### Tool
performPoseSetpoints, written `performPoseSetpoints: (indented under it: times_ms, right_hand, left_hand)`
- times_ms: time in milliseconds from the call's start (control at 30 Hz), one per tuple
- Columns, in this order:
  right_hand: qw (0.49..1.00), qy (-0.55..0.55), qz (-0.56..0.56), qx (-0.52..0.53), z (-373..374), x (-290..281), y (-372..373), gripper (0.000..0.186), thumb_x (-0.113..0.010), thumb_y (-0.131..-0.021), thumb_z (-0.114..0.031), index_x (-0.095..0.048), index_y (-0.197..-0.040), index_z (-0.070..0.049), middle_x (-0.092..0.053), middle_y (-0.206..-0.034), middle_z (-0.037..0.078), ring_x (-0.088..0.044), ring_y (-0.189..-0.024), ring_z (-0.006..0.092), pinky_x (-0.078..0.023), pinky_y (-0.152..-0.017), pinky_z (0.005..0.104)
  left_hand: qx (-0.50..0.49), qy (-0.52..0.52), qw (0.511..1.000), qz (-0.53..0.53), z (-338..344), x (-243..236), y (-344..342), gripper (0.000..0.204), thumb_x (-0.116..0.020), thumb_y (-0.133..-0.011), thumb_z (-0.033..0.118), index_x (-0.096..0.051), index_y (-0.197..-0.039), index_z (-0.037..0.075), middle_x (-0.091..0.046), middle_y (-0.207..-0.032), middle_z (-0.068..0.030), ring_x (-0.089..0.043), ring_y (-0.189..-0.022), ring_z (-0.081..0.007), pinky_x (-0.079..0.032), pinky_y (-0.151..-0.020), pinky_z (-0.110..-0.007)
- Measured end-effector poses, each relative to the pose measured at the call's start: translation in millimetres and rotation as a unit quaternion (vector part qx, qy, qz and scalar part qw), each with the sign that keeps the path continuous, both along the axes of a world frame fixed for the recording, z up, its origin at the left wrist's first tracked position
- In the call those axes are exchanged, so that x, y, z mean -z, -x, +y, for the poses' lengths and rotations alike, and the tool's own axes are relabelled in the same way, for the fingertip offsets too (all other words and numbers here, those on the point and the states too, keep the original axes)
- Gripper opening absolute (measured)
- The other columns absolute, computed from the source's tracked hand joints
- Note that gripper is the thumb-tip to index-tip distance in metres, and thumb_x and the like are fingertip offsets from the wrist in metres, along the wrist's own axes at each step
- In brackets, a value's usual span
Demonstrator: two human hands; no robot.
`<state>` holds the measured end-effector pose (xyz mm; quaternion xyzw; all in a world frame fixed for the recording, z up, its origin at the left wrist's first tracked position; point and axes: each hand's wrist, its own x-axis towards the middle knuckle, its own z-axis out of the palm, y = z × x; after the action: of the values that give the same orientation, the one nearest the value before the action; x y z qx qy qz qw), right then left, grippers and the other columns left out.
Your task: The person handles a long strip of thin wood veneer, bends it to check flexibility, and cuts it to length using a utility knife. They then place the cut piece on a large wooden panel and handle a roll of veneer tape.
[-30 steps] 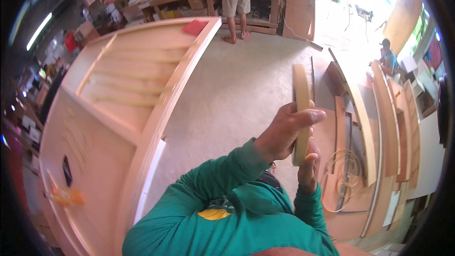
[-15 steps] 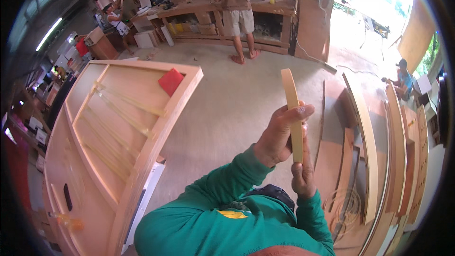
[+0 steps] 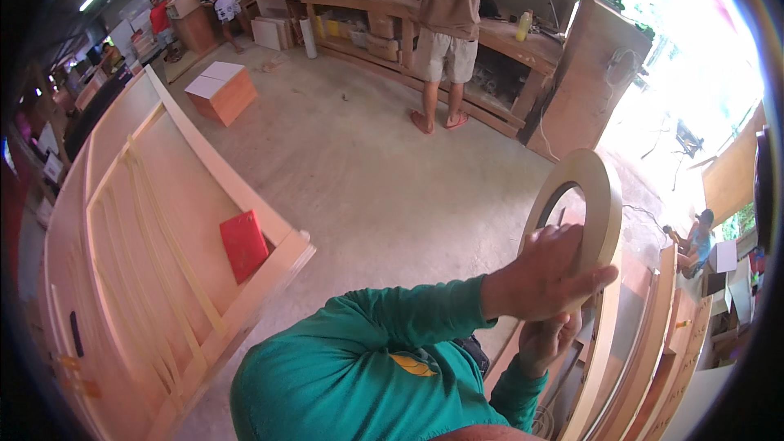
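Observation:
A wide, flat ring of pale tan tape, a roll of masking tape [image 3: 603,204], stands tilted on edge in front of me on the right. My left hand [image 3: 543,273] reaches across and grips its lower part, fingers in the ring's opening and thumb stretched along the outside. Just below, my right hand [image 3: 549,343] has its fingers closed at the bottom of the roll, partly covered by the left hand. To the left lies a large pale wooden panel frame [image 3: 216,155], with strips of tape [image 3: 167,237] across it and a red square piece [image 3: 244,245] near its corner.
Long boards [image 3: 645,343] lie at the right. A cardboard-brown box with a white top [image 3: 222,98] sits on the floor. A person [image 3: 447,24] stands at the workbench [image 3: 359,2]; another crouches at the far right [image 3: 697,243]. A board [image 3: 584,82] leans by the bright doorway.
The roll has moved right and turned, so its round opening now shows. Both hands went with it. My view has swung, bringing a box into sight beyond the panel.

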<state>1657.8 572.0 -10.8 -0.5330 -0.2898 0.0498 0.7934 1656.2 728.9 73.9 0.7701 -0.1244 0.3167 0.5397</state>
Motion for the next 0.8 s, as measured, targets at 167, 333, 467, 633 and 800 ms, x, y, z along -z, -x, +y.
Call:
performPoseSetpoints:
  times_ms: [167,333,467,633,800]
  right_hand:
    - [0.999,0.015,-0.047,0.006,63,29,-82,0.066,-0.063,-0.109,-0.053,-0.056,-0.139,0.005,-0.068,-0.127,0.01,-0.068,-0.112,0.0193,-0.056,-0.094,0.0316]
    - [0.934,0.197,-0.296,-0.025,161,-10,-164,0.064,-0.065,-0.105,-0.056,-0.069,-0.13,0.002,-0.069,-0.121,0.015,-0.064,-0.114,0.0331,-0.047,-0.103,0.0461]
    - [0.882,0.321,-0.314,-0.142,214,-11,-231,0.053,-0.076,-0.099,-0.041,-0.07,-0.142,-0.011,-0.069,-0.125,0.018,-0.063,-0.119,0.0384,-0.048,-0.105,0.0494]
    - [0.847,0.402,-0.233,-0.258,285,34,-277,0.061,-0.076,-0.101,-0.036,-0.06,-0.147,0.0,-0.065,-0.132,0.023,-0.07,-0.114,0.0388,-0.059,-0.095,0.0462]
    - [0.791,0.446,-0.272,-0.318,403,77,-327,0.062,-0.069,-0.105,-0.044,-0.059,-0.147,0.001,-0.064,-0.135,0.025,-0.068,-0.118,0.0408,-0.056,-0.101,0.0481]
  left_hand:
    - [0.151,0.165,0.961,0.161,58,-4,-43,0.052,-0.067,-0.106,0.043,-0.057,-0.138,0.004,-0.067,-0.113,-0.0173,-0.067,-0.1,-0.0229,-0.056,-0.086,-0.042]
    - [0.072,0.216,0.965,0.13,154,51,-95,0.049,-0.069,-0.107,0.041,-0.06,-0.133,0.0,-0.071,-0.125,-0.0132,-0.067,-0.111,-0.0182,-0.056,-0.098,-0.036]
    - [-0.008,0.329,0.925,0.191,236,94,-111,0.05,-0.066,-0.108,0.044,-0.062,-0.13,0.0,-0.072,-0.118,-0.0143,-0.07,-0.103,-0.019,-0.056,-0.101,-0.036]
    - [-0.155,0.462,0.845,0.223,345,170,-89,0.05,-0.071,-0.104,0.044,-0.062,-0.13,0.001,-0.058,-0.093,-0.0014,-0.06,-0.081,-0.0125,-0.056,-0.072,-0.033]
    - [-0.291,0.504,0.778,0.236,461,244,-27,0.054,-0.069,-0.105,0.044,-0.061,-0.134,0.0,-0.055,-0.09,-0.0018,-0.056,-0.07,-0.0116,-0.051,-0.062,-0.03]
